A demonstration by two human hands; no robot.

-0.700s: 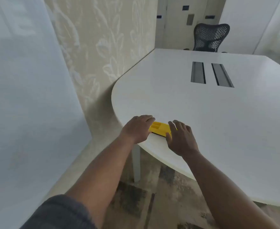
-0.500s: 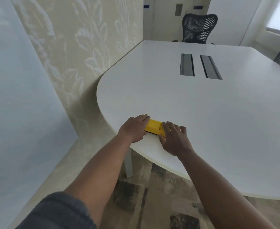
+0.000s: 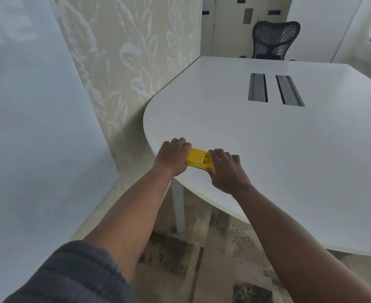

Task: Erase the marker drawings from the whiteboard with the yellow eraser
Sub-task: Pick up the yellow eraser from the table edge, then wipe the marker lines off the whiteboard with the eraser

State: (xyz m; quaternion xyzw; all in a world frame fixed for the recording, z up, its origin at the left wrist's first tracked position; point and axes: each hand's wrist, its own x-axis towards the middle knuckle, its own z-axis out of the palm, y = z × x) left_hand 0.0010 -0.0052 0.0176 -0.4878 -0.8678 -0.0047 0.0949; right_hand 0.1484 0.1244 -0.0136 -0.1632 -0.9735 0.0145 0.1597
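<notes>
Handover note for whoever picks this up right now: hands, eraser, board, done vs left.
Left hand: closed on the left end of the yellow eraser.
Right hand: closed on its right end.
Eraser sits at the near rounded edge of the white table; whether it is lifted is unclear.
Whiteboard stands to the left; no marker drawings visible on the part in view.
Done: eraser in hand. Left: bring it to the board and wipe any drawings.

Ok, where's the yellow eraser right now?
In the head view, the yellow eraser sits near the rounded near edge of the white table, between the left hand and right hand, both touching it.
</notes>
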